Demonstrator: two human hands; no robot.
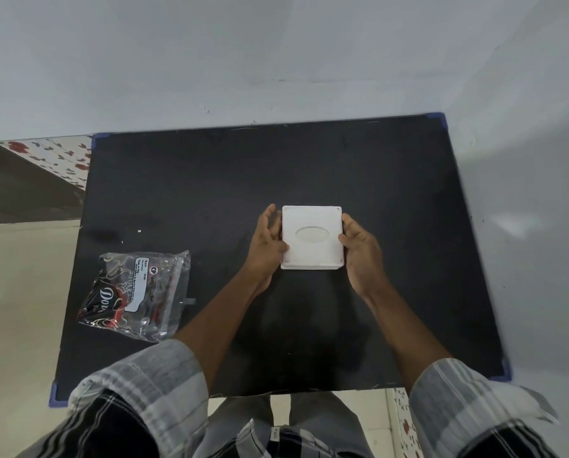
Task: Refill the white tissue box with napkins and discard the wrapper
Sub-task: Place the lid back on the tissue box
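A square white tissue box (312,219) with an oval slot in its lid sits in the middle of the black table (210,193). My left hand (267,241) presses against its left side, thumb on the lower left corner. On the opposite side my right hand (362,249) grips the box, thumb on the lid's edge. A clear plastic wrapper (137,294) with black and red print lies flat at the table's left, apart from both hands. Whether napkins fill the box is hidden by the lid.
The table has blue corner caps (440,119) and stands against a pale wall (276,61) at the back and right. Tiled floor with a red flower pattern (58,153) shows at the left. My legs stand at the table's front edge.
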